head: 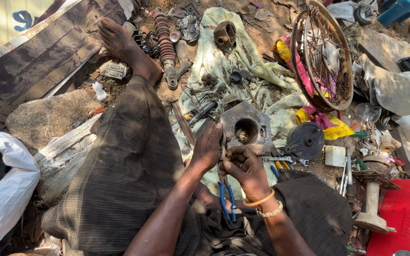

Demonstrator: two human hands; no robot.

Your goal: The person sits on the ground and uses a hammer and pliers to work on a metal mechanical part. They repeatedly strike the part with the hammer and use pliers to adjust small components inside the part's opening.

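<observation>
The left hand [208,149] was curled almost shut around a small part, too hidden between the fingers to name, with its fingertips against the edge of the grey metal block [246,127] that lay on the pale cloth [224,61] at about twelve o'clock from the hands. Just to its right, touching it, the right hand [246,167] was closed in a pinch on the same small piece, fingers bent in tight. The blue-handled pliers [227,199] stood between the two hands, jaws up and hidden by the fingers, handles hanging down toward six o'clock over the lap; which hand gripped them I could not tell.

The pliers looked stiff and fairly light, steel with slim blue sleeves that would give a sure hold; they would best be taken by those sleeves, low down. The block looked heavy, rigid and grimy, with a round bore in its middle, and would want a hold on its outer edges.

At two o'clock a rusty spoked wheel [322,54] stood tilted among scrap.
</observation>
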